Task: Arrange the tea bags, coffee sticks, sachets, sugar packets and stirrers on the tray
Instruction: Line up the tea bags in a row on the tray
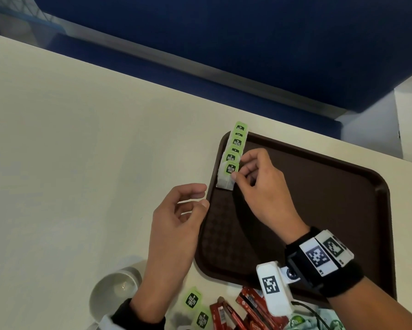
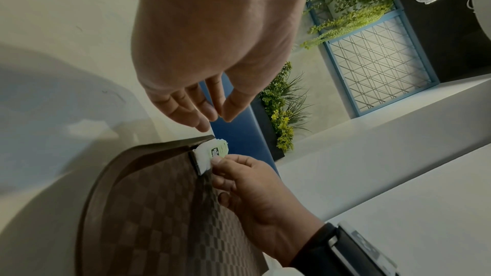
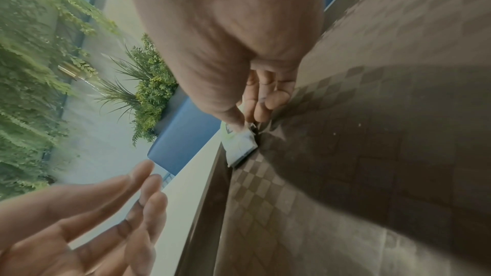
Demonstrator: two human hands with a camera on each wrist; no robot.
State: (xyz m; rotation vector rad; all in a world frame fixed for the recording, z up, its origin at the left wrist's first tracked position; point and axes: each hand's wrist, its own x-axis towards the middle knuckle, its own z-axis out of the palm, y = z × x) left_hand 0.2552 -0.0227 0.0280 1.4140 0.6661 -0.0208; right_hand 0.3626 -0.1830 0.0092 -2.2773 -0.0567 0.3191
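1. Along the tray's (image 1: 378, 191) left rim: tea bags (image 1: 233, 151) in an overlapping row, green tags up.
2. Right hand (image 1: 262, 184) over the tray; grip pinches the nearest tea bag (image 1: 226, 176) at its right edge.
3. Left hand (image 1: 176, 225) just left of the tray, fingers loosely curled, grip empty.
4. Below the tray on the surface (image 1: 69, 151): loose tea bags (image 1: 193, 302), red coffee sticks (image 1: 252, 306), white cup (image 1: 112, 289).

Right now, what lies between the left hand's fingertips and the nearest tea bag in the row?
In the head view, only the tray's raised brown rim separates the left hand from the nearest tea bag.
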